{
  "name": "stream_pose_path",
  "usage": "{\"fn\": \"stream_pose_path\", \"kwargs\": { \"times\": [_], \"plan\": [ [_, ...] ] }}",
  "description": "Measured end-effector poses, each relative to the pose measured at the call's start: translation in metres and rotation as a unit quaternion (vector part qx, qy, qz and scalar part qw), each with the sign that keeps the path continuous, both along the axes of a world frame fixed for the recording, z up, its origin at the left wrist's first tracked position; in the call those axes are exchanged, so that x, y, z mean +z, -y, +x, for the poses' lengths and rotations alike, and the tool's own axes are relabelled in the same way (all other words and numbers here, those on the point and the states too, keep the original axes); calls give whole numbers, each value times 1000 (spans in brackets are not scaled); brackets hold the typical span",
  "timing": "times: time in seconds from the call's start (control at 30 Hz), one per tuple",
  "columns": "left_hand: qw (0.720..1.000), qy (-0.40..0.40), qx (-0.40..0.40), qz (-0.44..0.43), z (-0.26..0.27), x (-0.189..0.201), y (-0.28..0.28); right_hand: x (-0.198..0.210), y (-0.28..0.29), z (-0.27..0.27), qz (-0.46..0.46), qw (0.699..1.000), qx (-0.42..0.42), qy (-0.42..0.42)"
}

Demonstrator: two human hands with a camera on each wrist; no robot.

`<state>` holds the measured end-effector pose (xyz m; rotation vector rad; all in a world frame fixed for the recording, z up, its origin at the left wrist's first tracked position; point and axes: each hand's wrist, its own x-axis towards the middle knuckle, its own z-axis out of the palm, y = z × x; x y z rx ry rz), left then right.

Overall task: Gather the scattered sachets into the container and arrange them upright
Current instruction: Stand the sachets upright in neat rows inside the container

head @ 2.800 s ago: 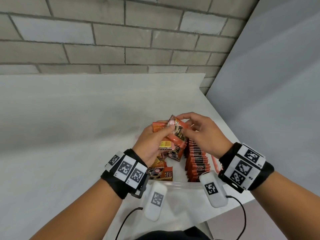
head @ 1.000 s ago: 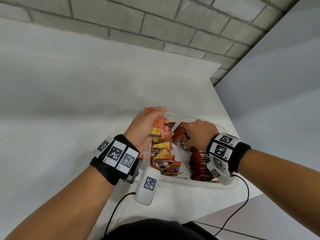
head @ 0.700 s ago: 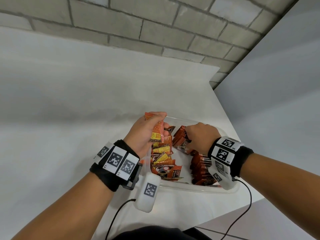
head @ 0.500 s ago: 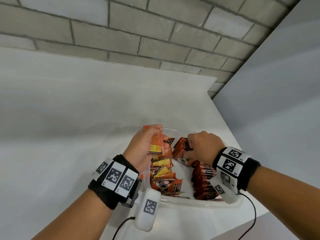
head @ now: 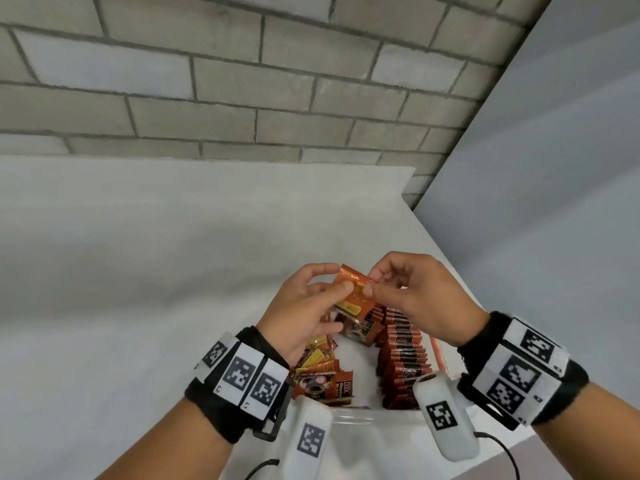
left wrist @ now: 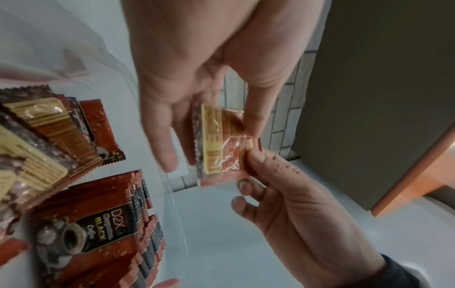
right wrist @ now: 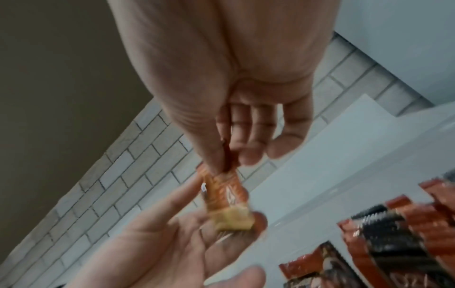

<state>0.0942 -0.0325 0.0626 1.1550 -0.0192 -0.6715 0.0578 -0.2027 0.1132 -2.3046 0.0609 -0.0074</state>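
Orange sachet (head: 353, 294) held above container (head: 367, 415), near desk's right edge, pinched by left hand (head: 304, 317) and right hand (head: 412, 299); step judged handover to right; next: sachet to be set upright onto row of sachets (head: 403, 362) along container's right wall
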Motion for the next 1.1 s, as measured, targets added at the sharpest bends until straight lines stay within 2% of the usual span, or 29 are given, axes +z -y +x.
{"fn": "stream_pose_path", "kwargs": {
  "times": [0.07, 0.13, 0.17, 0.27, 0.3, 0.37, 0.43, 0.5, 0.57, 0.63, 0.73, 0.87, 0.97, 1.1],
  "plan": [
    [999, -48, -2, 17, 0, 2, 3, -2, 5, -5, -38, 994, -27, 94],
    [994, -103, -10, -22, -2, 6, 6, -7, 7, -13, -65, 986, 9, 150],
    [993, -105, -11, -47, -3, 8, 7, -12, 8, -17, -68, 984, 43, 157],
    [997, -56, 9, -60, -6, 7, 12, -24, 13, -28, -75, 984, 104, 121],
    [997, -42, 19, -59, -7, 8, 14, -25, 16, -30, -72, 987, 93, 109],
    [997, -30, 35, -59, -8, 10, 18, -24, 19, -33, -45, 994, 20, 99],
    [996, -35, 47, -60, -10, 13, 22, -22, 19, -34, 10, 998, -49, 40],
    [997, -30, 48, -50, -12, 15, 27, -21, 20, -35, 79, 995, -48, -20],
    [999, -15, 29, -28, -15, 17, 31, -18, 22, -35, 100, 994, -35, -14],
    [1000, 14, 5, 19, -19, 20, 33, -11, 27, -31, 64, 997, -25, 32],
    [997, 51, -9, 63, -24, 22, 35, -3, 33, -23, 38, 998, 8, 41],
    [997, 21, 28, 64, -27, 22, 38, -4, 35, -19, 135, 989, -53, -19],
    [997, -24, 28, 66, -28, 21, 44, -10, 44, -17, 81, 995, -46, -21],
    [990, -107, 24, 87, -7, 20, 45, -18, 48, -13, -94, 995, -16, -33]
  ]
}}
